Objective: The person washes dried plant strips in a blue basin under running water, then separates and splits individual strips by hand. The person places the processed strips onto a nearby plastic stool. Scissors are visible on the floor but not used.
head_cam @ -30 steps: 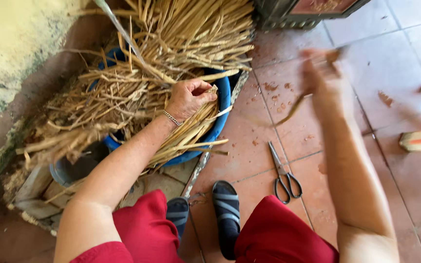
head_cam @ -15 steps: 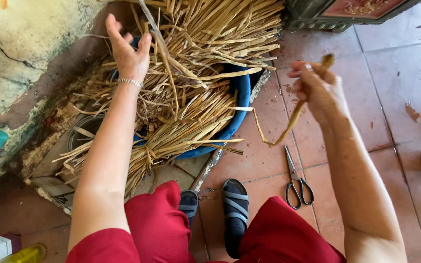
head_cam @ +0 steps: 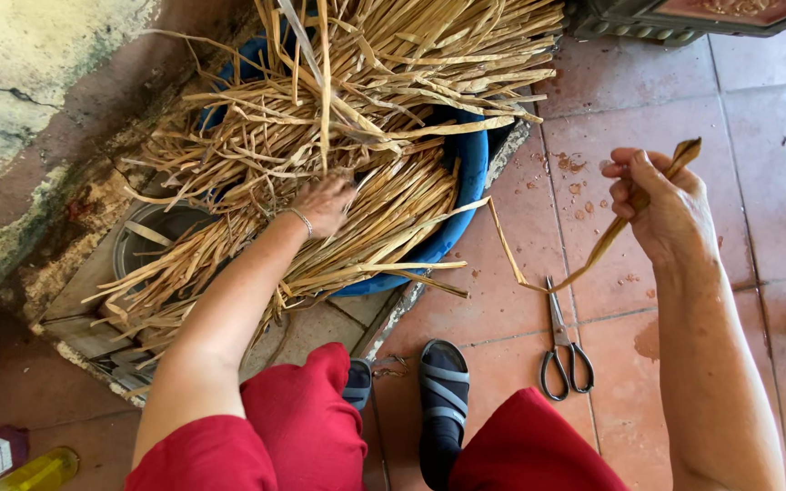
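Observation:
A blue tub (head_cam: pixel 466 173) overflows with a heap of dried tan leaf strips (head_cam: pixel 375 100). My left hand (head_cam: pixel 325 205) is down in the heap with its fingers buried among the strips; a thin bracelet sits on the wrist. My right hand (head_cam: pixel 657 205) is raised over the tiles, closed on a folded leaf strip (head_cam: pixel 611 241) whose long tail hangs down and left toward the tub. Black-handled scissors (head_cam: pixel 561 350) lie on the tiles below my right hand.
My feet in grey sandals (head_cam: pixel 443 400) rest on the red tiled floor, red trousers at the bottom. A metal pot (head_cam: pixel 152 245) sits half under the strips by the stained wall. A dark ornate box (head_cam: pixel 684 18) stands top right. A yellow bottle (head_cam: pixel 38 471) lies bottom left.
My left hand dropped from raised above the heap back down into the strips. My right hand stayed up with its strip, shifting a little.

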